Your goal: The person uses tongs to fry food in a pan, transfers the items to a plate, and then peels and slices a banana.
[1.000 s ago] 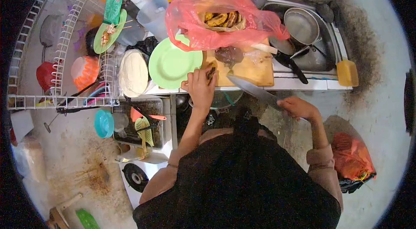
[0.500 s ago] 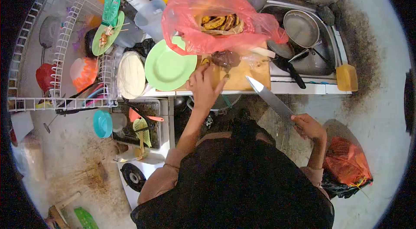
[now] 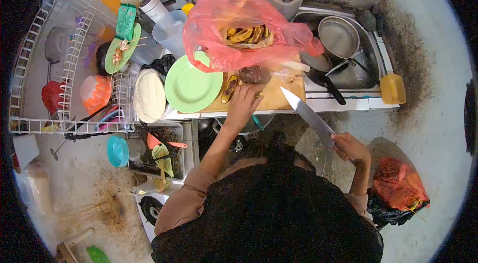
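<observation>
On the wooden cutting board [image 3: 286, 95], my left hand [image 3: 243, 105] is at the near edge of a dark brown lump [image 3: 255, 74]. Its fingers are bent and drawn together against the lump; the fingertips are partly hidden. A yellow banana piece with dark patches [image 3: 229, 89] lies just left of that hand, beside the green plate [image 3: 193, 83]. My right hand [image 3: 351, 146] is closed round the handle of a large kitchen knife [image 3: 309, 117]. The blade points up and left, its tip over the board's front edge. Behind the lump, a red plastic bag [image 3: 209, 29] holds several ripe bananas [image 3: 246, 35].
At the right, the sink [image 3: 366, 76] holds a metal pan [image 3: 338, 37]; a black-handled utensil [image 3: 332, 89] lies at its left edge. A white dish rack [image 3: 64, 116] stands left. Beside the plate is a stack of pale round wrappers [image 3: 149, 95]. A stove [image 3: 149, 208] sits lower left.
My left hand has shifted right from the banana piece to the dark brown lump, and its fingers have drawn closer together. The knife stays in my right hand. The view has tilted slightly.
</observation>
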`<state>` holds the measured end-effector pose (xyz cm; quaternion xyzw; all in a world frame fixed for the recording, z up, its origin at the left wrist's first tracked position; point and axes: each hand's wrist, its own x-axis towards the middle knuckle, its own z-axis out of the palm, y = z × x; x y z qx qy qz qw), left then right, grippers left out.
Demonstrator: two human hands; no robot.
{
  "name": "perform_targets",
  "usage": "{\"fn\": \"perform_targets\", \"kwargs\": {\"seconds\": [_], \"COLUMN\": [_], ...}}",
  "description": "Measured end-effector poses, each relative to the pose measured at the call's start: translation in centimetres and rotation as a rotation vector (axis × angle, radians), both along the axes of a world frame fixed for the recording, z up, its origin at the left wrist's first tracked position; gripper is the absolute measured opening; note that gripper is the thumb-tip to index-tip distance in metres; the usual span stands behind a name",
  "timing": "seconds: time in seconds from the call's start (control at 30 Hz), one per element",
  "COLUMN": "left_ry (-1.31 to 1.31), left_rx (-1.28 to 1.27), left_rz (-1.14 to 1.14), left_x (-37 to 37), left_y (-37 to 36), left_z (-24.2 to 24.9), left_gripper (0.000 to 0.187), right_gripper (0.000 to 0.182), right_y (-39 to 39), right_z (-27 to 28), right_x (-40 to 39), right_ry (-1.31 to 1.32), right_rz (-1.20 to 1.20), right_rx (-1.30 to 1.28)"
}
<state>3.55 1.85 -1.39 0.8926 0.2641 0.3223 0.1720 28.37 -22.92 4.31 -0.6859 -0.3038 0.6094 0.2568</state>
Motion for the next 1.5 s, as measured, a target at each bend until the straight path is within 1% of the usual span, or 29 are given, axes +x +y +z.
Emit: {"fn": "perform_targets", "kwargs": {"seconds": [0.13, 0.23, 0.27, 0.33, 0.43, 0.5, 0.6, 0.63, 0.73, 0.77, 0.83, 0.9, 1.0, 1.03, 1.13, 1.17, 1.27, 1.3, 1.4, 1.43, 1.5], "left_ry": [-0.051, -0.074, -0.083, -0.115, -0.154, -0.192, -0.278, -0.28, -0.4, -0.286, -0.256, -0.198, -0.139, -0.084, 0.107, 0.157, 0.246, 0.314, 0.309, 0.325, 0.395], "left_rx": [0.009, -0.013, -0.021, -0.087, -0.181, -0.274, -0.279, -0.367, -0.764, -0.668, -0.811, -0.995, -1.128, -1.107, -1.105, -1.113, -1.124, -1.109, -1.115, -1.065, -1.096], "left_rz": [-0.052, -0.049, -0.04, -0.062, -0.05, -0.022, -0.081, -0.114, -0.286, -0.348, -0.481, -0.595, -0.834, -0.898, -1.046, -1.07, -1.259, -1.275, -1.408, -1.425, -1.439], "left_x": [0.0, 0.6, 0.7, 0.9, 1.2, 1.4, 2.1, 2.4, 4.5, 5.0, 6.2, 6.9, 8.3, 8.7, 9.4, 9.9, 10.9, 11.5, 13.9, 15.0, 17.2], "left_y": [0.0, -0.2, -0.4, -0.6, -1.1, -1.8, -2.4, -2.7, -4.3, -4.8, -6.5, -8.5, -11.9, -13.1, -18.0, -19.8, -25.5, -27.7, -34.9, -37.5, -42.7], "left_z": [-0.8, -1.1, -1.0, -0.5, 0.0, 0.6, 2.5, 2.8, 3.5, 4.0, 3.8, 3.5, 1.2, 0.7, 0.3, 0.0, 1.1, 1.4, 2.7, 3.1, 4.2], "left_gripper": [0.022, 0.018, 0.018, 0.018, 0.018, 0.019, 0.022, 0.022, 0.021, 0.02, 0.021, 0.021, 0.022, 0.022, 0.023, 0.023, 0.023, 0.022, 0.028, 0.03, 0.03], "right_gripper": [0.042, 0.041, 0.04, 0.039, 0.04, 0.039, 0.039, 0.039, 0.037, 0.037, 0.036, 0.036, 0.036, 0.036, 0.038, 0.038, 0.039, 0.038, 0.03, 0.023, 0.025], "right_y": [-0.3, 0.0, -0.1, -0.3, -0.4, -0.4, -0.9, -1.4, -3.4, -4.5, -6.6, -8.5, -12.0, -13.2, -17.2, -18.8, -23.7, -25.3, -30.6, -32.6, -36.7], "right_z": [-0.3, 0.3, 0.0, -0.8, -0.2, 0.2, 0.2, 0.0, 0.3, -0.4, -2.6, -2.9, -4.0, -4.5, -5.9, -5.7, -7.0, -6.6, -5.0, -5.8, -7.6], "right_x": [0.6, 0.1, 0.4, 1.1, 1.4, 0.9, 0.2, -0.3, -3.3, -4.4, -7.5, -11.2, -16.7, -18.3, -22.7, -23.8, -26.3, -26.5, -25.1, -24.1, -20.9], "right_ry": [0.079, -0.02, 0.013, 0.077, 0.075, -0.002, -0.068, -0.083, -0.105, -0.105, -0.128, -0.185, -0.226, -0.234, -0.524, -0.548, -0.549, -0.504, -0.835, -0.786, -1.123], "right_rz": [0.044, -0.02, -0.013, -0.001, -0.016, -0.067, -0.145, -0.18, -0.421, -0.532, -0.76, -0.99, -1.284, -1.361, -1.541, -1.585, -1.848, -1.967, -2.017, -2.136, -2.179], "right_rx": [0.056, 0.026, 0.031, 0.042, 0.032, 0.018, 0.056, 0.076, 0.156, 0.239, 0.414, 0.404, 0.386, 0.381, 0.364, 0.355, 0.463, 0.444, 0.199, 0.278, 0.199]}}
